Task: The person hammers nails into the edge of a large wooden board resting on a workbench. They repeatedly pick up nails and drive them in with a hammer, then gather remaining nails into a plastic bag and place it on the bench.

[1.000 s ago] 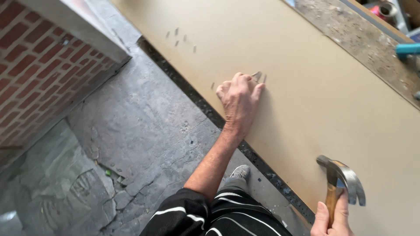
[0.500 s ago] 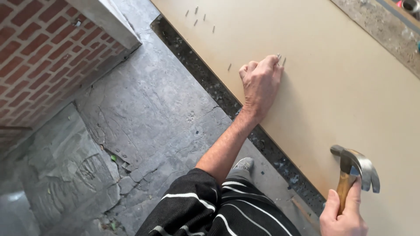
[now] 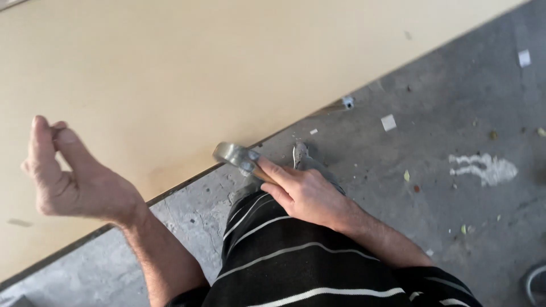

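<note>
The right hand [image 3: 307, 193] grips a hammer [image 3: 239, 158] close under its head, fingers wrapped around the wooden handle. The hammer's long axis runs diagonally, with the metal head pointing up and to the left; the head sits at the near edge of a large tan board [image 3: 199, 74], above the grey concrete floor [image 3: 443, 170]. The left hand [image 3: 74, 182] hovers over the board, empty, fingers loosely curled with thumb and fingertips pinched together. A striped trouser leg [image 3: 296, 261] and a grey shoe [image 3: 307, 162] lie below the hammer.
</note>
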